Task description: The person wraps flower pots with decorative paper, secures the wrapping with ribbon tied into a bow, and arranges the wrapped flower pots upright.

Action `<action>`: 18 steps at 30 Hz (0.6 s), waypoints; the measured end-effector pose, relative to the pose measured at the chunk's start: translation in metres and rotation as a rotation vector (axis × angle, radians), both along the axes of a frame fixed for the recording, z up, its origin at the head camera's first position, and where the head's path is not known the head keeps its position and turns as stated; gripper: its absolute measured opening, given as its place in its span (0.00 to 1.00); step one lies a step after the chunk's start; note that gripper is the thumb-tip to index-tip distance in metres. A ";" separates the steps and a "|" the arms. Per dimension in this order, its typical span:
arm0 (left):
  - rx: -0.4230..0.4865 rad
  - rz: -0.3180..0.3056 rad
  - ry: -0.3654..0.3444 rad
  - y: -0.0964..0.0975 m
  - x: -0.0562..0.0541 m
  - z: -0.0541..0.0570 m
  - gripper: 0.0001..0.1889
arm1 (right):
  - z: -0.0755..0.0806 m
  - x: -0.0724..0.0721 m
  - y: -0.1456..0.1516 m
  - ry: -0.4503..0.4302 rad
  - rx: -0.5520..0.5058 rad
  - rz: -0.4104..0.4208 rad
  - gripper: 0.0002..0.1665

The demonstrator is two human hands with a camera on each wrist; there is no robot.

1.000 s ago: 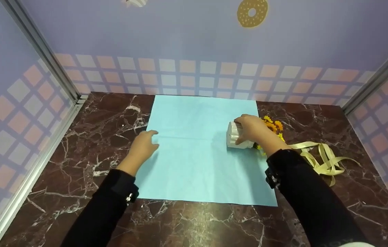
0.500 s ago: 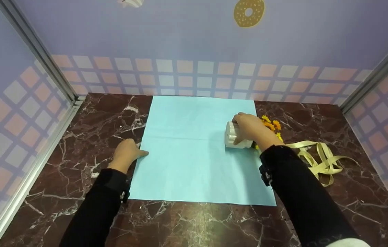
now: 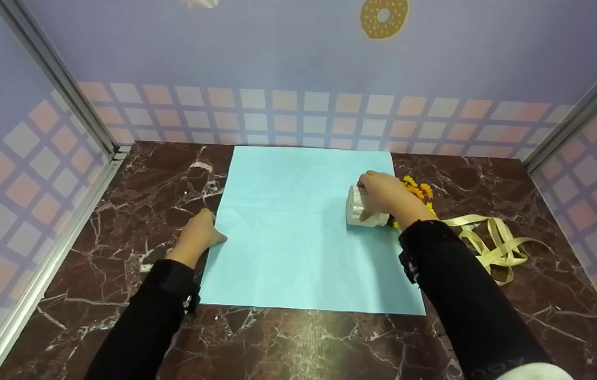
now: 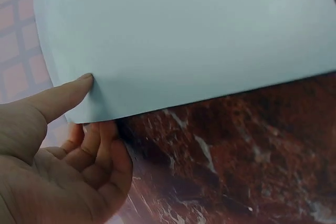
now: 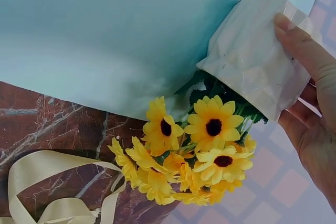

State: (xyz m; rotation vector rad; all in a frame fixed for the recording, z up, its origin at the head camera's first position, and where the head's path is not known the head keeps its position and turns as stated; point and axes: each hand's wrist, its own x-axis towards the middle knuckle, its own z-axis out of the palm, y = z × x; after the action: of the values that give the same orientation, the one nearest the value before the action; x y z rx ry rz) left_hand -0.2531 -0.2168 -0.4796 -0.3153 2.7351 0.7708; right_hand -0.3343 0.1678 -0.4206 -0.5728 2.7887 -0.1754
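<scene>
A light blue sheet of wrapping paper [image 3: 287, 253] lies flat on the dark marbled tabletop. At its left edge my left hand [image 3: 196, 237] pinches the paper, thumb on top and fingers curled underneath, as the left wrist view shows. On the right part of the sheet a white faceted flower pot [image 5: 257, 51] lies on its side, its base toward the left. My right hand [image 3: 388, 196] grips the pot around its body. Yellow artificial sunflowers [image 5: 210, 140] with dark centres stick out of the pot's mouth past the paper's right edge, partly hidden by the hand in the head view.
A loose pale yellow ribbon [image 3: 499, 245] lies tangled on the marbled tabletop [image 3: 303, 343] to the right of the paper. Purple walls with a checked band [image 3: 314, 113] enclose the table at the back and both sides.
My left hand has moved left and toward the front from above the paper to its left edge and taken hold of it. The right hand stays on the pot.
</scene>
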 end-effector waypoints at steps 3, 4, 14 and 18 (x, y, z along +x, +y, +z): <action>0.120 -0.010 0.045 -0.002 0.001 0.000 0.32 | -0.001 0.000 0.001 0.003 -0.004 -0.002 0.44; 0.160 -0.012 0.055 -0.002 0.002 0.001 0.31 | -0.001 0.000 0.001 0.004 -0.006 -0.003 0.44; 0.321 -0.127 0.016 -0.007 0.002 0.007 0.38 | -0.002 0.002 0.000 -0.010 0.018 -0.010 0.46; 0.360 -0.155 0.046 -0.008 -0.001 0.014 0.41 | -0.002 0.002 -0.001 -0.023 0.028 -0.019 0.49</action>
State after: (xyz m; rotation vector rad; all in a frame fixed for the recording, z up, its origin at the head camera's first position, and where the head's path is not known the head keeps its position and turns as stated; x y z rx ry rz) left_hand -0.2537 -0.2249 -0.4661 -0.0085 2.5554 1.2102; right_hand -0.3325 0.1670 -0.4228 -0.5349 2.7703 -0.1457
